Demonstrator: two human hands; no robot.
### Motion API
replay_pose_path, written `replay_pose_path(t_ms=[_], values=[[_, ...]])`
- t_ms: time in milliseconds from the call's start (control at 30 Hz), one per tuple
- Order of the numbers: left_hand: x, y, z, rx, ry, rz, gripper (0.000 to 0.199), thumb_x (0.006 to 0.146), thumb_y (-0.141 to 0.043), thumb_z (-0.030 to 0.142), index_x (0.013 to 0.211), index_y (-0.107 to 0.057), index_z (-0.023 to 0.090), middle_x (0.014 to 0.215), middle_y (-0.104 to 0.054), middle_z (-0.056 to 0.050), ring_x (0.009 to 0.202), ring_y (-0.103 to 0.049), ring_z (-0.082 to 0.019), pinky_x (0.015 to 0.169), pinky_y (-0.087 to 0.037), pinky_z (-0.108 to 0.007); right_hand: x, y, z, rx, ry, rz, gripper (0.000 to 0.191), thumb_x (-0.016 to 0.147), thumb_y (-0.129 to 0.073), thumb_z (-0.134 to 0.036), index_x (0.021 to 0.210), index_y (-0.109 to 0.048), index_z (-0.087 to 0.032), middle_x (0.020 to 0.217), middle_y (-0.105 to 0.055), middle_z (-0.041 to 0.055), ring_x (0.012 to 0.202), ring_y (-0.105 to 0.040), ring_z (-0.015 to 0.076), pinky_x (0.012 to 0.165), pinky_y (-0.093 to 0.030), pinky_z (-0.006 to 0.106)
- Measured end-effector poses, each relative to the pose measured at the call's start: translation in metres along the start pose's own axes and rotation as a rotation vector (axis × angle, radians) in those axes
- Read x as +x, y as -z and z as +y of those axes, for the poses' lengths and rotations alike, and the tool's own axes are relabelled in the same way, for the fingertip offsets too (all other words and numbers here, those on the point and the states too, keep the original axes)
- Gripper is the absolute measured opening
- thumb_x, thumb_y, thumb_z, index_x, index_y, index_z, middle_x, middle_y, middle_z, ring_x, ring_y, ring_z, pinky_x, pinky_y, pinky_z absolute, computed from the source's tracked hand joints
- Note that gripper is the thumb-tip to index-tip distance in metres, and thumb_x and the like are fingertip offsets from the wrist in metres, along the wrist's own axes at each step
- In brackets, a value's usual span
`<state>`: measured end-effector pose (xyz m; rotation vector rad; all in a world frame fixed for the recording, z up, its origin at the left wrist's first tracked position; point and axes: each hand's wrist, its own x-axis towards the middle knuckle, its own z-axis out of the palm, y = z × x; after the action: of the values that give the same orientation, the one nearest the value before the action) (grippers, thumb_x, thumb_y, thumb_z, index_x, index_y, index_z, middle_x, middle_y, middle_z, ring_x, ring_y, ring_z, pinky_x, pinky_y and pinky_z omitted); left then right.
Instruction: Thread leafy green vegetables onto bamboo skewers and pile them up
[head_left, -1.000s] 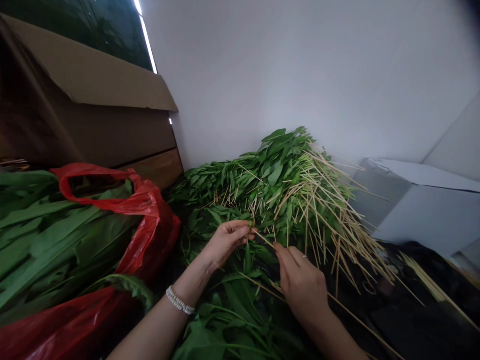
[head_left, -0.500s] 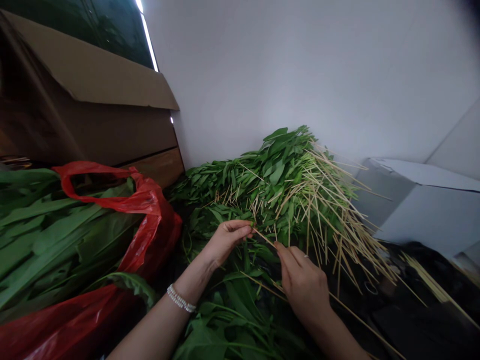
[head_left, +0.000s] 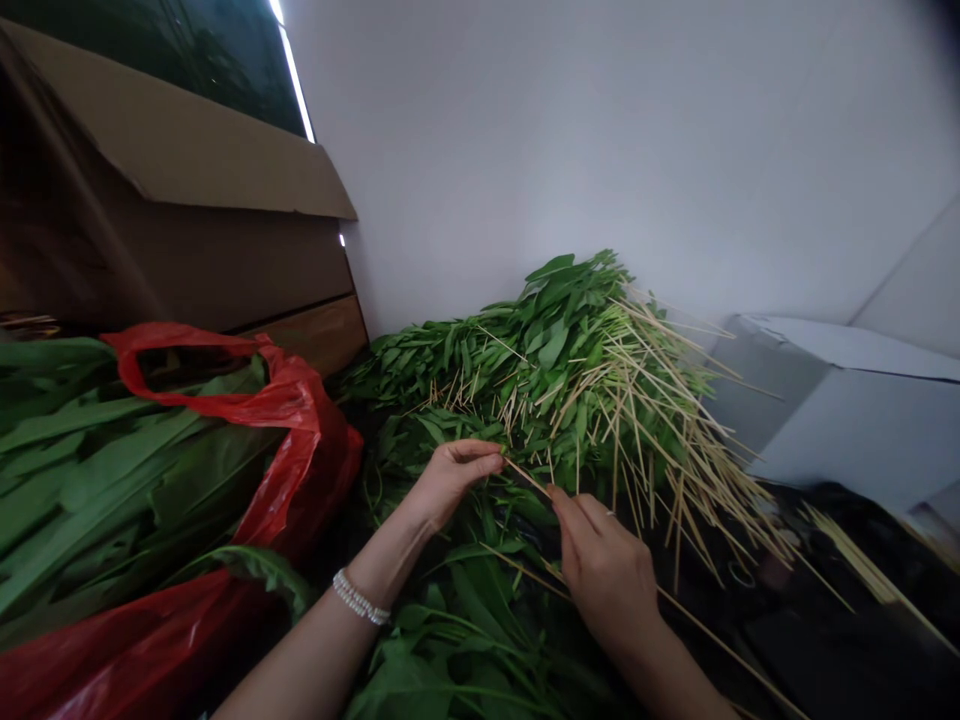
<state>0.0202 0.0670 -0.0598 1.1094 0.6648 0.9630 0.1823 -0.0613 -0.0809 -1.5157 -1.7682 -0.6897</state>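
My left hand [head_left: 466, 475], with a beaded bracelet on its wrist, pinches a small green stem end [head_left: 503, 452] between thumb and fingers. Between my two hands runs a thin wooden stick [head_left: 527, 476]; its upper end meets the green stem at my left fingertips. My right hand [head_left: 604, 555], wearing a ring, is closed around the stick's lower part. Behind them lies a heap of leafy greens [head_left: 551, 340] with many thin sticks [head_left: 660, 400] jutting out to the right. More loose leaves [head_left: 450, 640] lie beneath my hands.
At the left, a red plastic bag [head_left: 300, 430] holds large green leaves [head_left: 112, 480]. Behind it is a cardboard box [head_left: 225, 250]. A white box [head_left: 855, 420] stands at the right, near a bundle of pale sticks [head_left: 862, 560] on dark material. A white wall [head_left: 600, 130] rises behind.
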Motion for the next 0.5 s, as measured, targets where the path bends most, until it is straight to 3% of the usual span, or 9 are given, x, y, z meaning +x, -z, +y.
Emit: replay_pose_path(t_ms=[300, 500], values=[[-0.0019, -0.0023, 0.0022, -0.025, 0.029, -0.061, 0.031, 0.06, -0.085, 0.025, 0.087, -0.074, 0.015, 0.075, -0.074, -0.003, 0.071, -0.065, -0.011, 0.074, -0.048, -0.022, -0.0023, -0.0032, -0.0001, 0.086, -0.037, 0.0, 0.031, 0.096, -0.037, -0.014, 0.116, -0.061, -0.011, 0.079, -0.062, 0.0052, 0.076, -0.06, 0.0144, 0.07, -0.042, 0.023], [-0.0005, -0.0002, 0.0015, -0.054, 0.019, 0.01, 0.024, 0.058, -0.086, 0.024, 0.077, -0.074, 0.014, 0.071, -0.072, -0.002, 0.067, -0.064, -0.01, 0.07, -0.047, -0.021, -0.0016, -0.0041, -0.0006, 0.108, -0.05, -0.029, 0.029, 0.096, -0.039, -0.016, 0.115, -0.061, -0.012, 0.08, -0.062, 0.005, 0.077, -0.061, 0.015, 0.072, -0.043, 0.024]])
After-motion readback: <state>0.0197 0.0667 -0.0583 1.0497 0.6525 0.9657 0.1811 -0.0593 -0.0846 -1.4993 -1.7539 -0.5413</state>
